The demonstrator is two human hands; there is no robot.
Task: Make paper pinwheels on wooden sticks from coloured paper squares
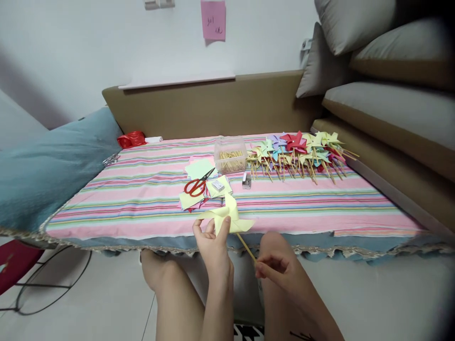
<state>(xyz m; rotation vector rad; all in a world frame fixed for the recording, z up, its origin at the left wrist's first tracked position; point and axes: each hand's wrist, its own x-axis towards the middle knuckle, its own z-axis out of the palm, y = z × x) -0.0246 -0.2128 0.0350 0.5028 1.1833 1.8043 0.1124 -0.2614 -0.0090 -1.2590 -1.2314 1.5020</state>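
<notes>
Left hand (pixel 214 244) grips yellow paper pinwheel (pixel 232 211); right hand (pixel 286 274) pinches stick (pixel 246 246), apparently near its lower end. Red-handled scissors (pixel 195 187) lie beyond.

Paper pinwheel (pixel 232 213): pale yellow, four blades spread, folded in toward a partly covered centre; held tilted, in view against the near edge of the striped cloth (pixel 142 203). Stick (pixel 246 246): thin, straight, yellowish tan, also held; it emerges from behind the pinwheel and slants down past the cloth's near edge, its join with the paper hidden, so attachment cannot be confirmed.
</notes>
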